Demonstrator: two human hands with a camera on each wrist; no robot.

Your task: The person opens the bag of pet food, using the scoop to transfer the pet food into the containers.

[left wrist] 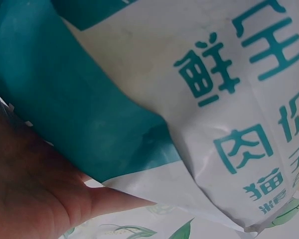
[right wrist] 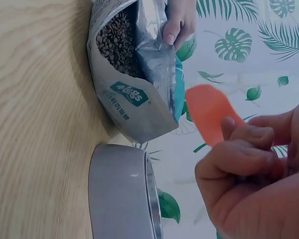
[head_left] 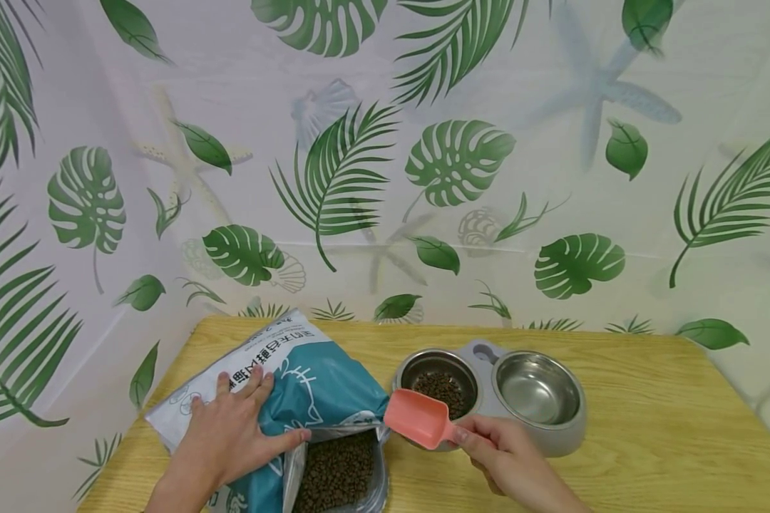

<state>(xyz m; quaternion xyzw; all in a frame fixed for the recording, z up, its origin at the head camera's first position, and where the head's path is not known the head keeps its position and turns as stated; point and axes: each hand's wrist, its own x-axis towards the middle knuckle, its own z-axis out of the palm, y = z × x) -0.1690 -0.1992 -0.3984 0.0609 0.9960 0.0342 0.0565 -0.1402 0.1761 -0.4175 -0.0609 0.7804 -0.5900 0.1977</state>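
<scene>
Wood-grain worktop (head_left: 667, 413). Near edge, left: open bag (head_left: 340, 377), kibble (head_left: 336, 470) inside, left hand (head_left: 234, 431) on top, fingers spread. Right hand (head_left: 507, 452): fingers pinch the handle of the pink scoop (head_left: 417, 417); scoop looks empty, over the near-left rim of the left bowl (head_left: 433, 361). Kibble there too; right bowl (head_left: 539, 392) bare. Leaf-print backdrop (head_left: 475, 278) past far edge. Reads as portioning, scoop unloaded; another load would call for swinging left, dipping in.

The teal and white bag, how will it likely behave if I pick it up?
The bag is probably floppy, given its creased, folded sides. It may feel heavier toward its open end, where kibble shows inside. It could spill if tipped, since that end gapes.
</scene>
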